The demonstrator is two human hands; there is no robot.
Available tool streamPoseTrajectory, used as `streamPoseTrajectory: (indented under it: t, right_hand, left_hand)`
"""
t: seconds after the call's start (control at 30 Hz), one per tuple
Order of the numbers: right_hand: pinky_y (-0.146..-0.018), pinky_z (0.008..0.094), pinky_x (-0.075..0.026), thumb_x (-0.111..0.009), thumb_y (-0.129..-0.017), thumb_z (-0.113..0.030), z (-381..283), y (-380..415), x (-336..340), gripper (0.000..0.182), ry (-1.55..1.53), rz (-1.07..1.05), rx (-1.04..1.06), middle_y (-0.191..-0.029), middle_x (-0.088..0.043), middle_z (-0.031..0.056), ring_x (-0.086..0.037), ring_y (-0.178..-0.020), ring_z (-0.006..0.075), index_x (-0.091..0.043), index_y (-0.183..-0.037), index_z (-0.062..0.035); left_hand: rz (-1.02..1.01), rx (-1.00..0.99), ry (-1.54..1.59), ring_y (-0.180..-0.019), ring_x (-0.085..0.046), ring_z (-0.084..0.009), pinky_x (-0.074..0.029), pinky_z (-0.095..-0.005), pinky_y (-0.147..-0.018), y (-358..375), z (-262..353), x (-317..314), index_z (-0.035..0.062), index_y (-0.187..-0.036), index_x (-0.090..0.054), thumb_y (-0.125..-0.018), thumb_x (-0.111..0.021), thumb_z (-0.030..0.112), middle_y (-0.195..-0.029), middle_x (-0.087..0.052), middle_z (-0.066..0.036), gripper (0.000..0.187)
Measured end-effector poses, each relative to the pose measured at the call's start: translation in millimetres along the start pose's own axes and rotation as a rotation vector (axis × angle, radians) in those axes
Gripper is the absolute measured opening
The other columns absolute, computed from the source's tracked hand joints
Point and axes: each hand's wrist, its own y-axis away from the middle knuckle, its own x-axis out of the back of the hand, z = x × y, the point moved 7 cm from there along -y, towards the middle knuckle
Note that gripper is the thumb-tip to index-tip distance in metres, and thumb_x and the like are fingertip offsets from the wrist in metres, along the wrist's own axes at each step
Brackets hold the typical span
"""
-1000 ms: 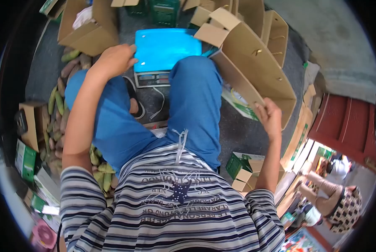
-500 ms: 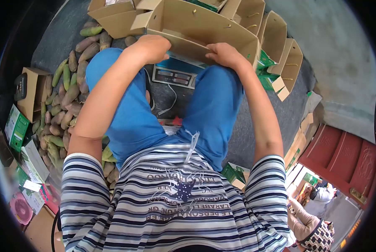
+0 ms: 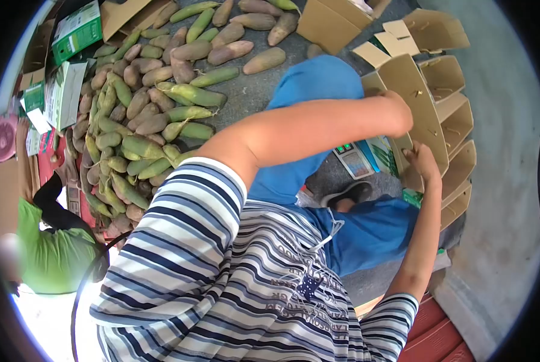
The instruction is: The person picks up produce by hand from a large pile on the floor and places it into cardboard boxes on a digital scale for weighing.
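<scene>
Taking twelve as the top of the view, two bare hands, the left hand (image 3: pixel 396 113) and the right hand (image 3: pixel 425 160), are at one large carton (image 3: pixel 410 77) around two o'clock. Five other open cartons (image 3: pixel 460 166) can be made out from half past one to just past three, and one plain carton (image 3: pixel 327 27) near one. One scale (image 3: pixel 354 161) sits just short of three, with one dark shoe (image 3: pixel 358 192) just past it. At least three green-and-white boxes (image 3: pixel 77 36) show between ten and eleven, one pink object (image 3: pixel 3 137) just past nine, and one second person (image 3: pixel 59 253) between eight and nine. Dozens of vegetables (image 3: pixel 152 123), overlapping too much for an exact count, reach from about nine to twelve.
</scene>
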Motion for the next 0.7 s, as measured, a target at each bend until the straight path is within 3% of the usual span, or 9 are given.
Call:
streamPoseTrajectory:
  t: [0.13,0.2,0.3,0.33,0.37,0.43,0.53,0.6,0.7]
  right_hand:
    - [-0.075,0.0421,-0.044,-0.063,-0.079,-0.011,-3,4,1,0.024,0.036,0.032,-0.028,-0.085,-0.061,0.0239,-0.059,-0.084,0.0383,-0.060,-0.100,0.0000]
    - [-0.075,0.0415,-0.044,-0.063,-0.079,-0.011,8,5,-6,0.024,0.025,0.086,-0.017,-0.086,-0.061,0.0243,-0.060,-0.084,0.0379,-0.060,-0.100,0.0006]
    - [-0.068,0.0336,-0.044,-0.062,-0.082,-0.006,12,13,-11,0.022,-0.109,0.219,0.147,-0.073,-0.058,0.0163,-0.053,-0.068,0.0181,-0.057,-0.100,0.0038]
    - [-0.072,0.0424,-0.045,-0.063,-0.079,-0.013,12,12,-11,0.026,-0.087,0.175,0.076,-0.090,-0.060,0.0247,-0.058,-0.086,0.0404,-0.060,-0.102,-0.0015]
    - [-0.073,0.0427,-0.045,-0.063,-0.079,-0.014,6,15,-10,0.027,-0.052,0.138,0.087,-0.090,-0.060,0.0245,-0.058,-0.087,0.0403,-0.060,-0.103,-0.0022]
    - [-0.073,0.0432,-0.046,-0.064,-0.079,-0.015,-22,18,-5,0.029,0.020,0.076,0.121,-0.091,-0.061,0.0239,-0.057,-0.088,0.0403,-0.060,-0.105,-0.0036]
    - [-0.075,0.0437,-0.046,-0.062,-0.081,-0.018,-30,20,-8,0.032,0.150,0.079,0.143,-0.090,-0.061,0.0235,-0.058,-0.088,0.0392,-0.059,-0.110,-0.0048]
    - [-0.075,0.0444,-0.046,-0.061,-0.081,-0.019,-33,22,-8,0.034,0.237,0.111,0.161,-0.089,-0.061,0.0230,-0.058,-0.088,0.0395,-0.057,-0.113,-0.0052]
    - [-0.074,0.0454,-0.046,-0.061,-0.081,-0.019,-30,21,-8,0.034,0.265,0.143,0.093,-0.089,-0.061,0.0221,-0.058,-0.088,0.0397,-0.056,-0.112,-0.0051]
  left_hand:
    - [0.099,-0.102,0.062,-0.085,-0.065,-0.0278,-0.052,-0.0415,-0.069,3,14,13,0.0069,-0.089,-0.069,-0.076,-0.059,0.012,-0.091,-0.067,-0.013,0.017]
    - [0.359,-0.197,0.089,-0.082,-0.065,-0.0282,-0.052,-0.0419,-0.066,16,23,32,0.0072,-0.089,-0.067,-0.076,-0.059,0.013,-0.089,-0.066,-0.012,0.016]
    - [0.882,-0.347,0.232,-0.080,-0.064,-0.0278,-0.051,-0.0405,-0.064,63,29,71,0.0087,-0.089,-0.061,-0.078,-0.059,0.016,-0.087,-0.062,-0.010,0.013]
    - [1.071,-0.386,0.289,-0.082,-0.063,-0.0269,-0.051,-0.0388,-0.066,87,21,83,0.0092,-0.091,-0.061,-0.078,-0.060,0.016,-0.089,-0.062,-0.010,0.015]
    - [1.261,-0.423,0.351,-0.083,-0.063,-0.0260,-0.051,-0.0372,-0.067,113,10,87,0.0097,-0.093,-0.060,-0.078,-0.061,0.017,-0.091,-0.062,-0.009,0.017]
    - [1.509,-0.252,0.299,-0.087,-0.061,-0.0250,-0.050,-0.0355,-0.073,152,-31,71,0.0094,-0.097,-0.061,-0.077,-0.061,0.014,-0.094,-0.062,-0.009,0.020]
    - [1.207,0.144,0.296,-0.097,-0.058,-0.0299,-0.048,-0.0363,-0.081,206,-120,2,0.0068,-0.106,-0.058,-0.080,-0.058,0.008,-0.104,-0.060,-0.013,0.026]
    - [0.895,0.486,0.163,-0.103,-0.055,-0.0316,-0.046,-0.0397,-0.085,257,-177,-86,0.0069,-0.110,-0.053,-0.081,-0.057,0.010,-0.108,-0.057,-0.014,0.029]
    - [0.344,0.919,0.084,-0.104,-0.051,-0.0372,-0.044,-0.0449,-0.084,358,-237,-225,0.0038,-0.112,-0.049,-0.073,-0.062,0.010,-0.110,-0.052,-0.017,0.042]
